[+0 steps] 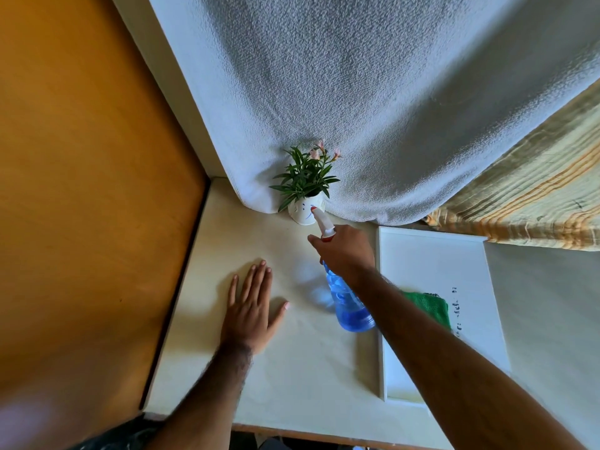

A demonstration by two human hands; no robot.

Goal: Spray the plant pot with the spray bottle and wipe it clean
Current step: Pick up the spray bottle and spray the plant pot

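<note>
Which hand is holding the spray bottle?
The right hand grips the spray bottle, aiming at the pot. The left hand lies flat and empty on the table.

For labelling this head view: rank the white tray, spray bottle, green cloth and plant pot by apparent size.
1. white tray
2. spray bottle, partly behind the right hand
3. green cloth, partly behind the arm, so unsure
4. plant pot, farthest away, so it may only look smallest

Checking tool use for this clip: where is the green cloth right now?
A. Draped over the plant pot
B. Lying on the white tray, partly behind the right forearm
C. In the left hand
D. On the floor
B: the green cloth lies on the white tray, while the right hand aims the spray bottle at the plant pot and the left hand rests flat on the table.
</note>
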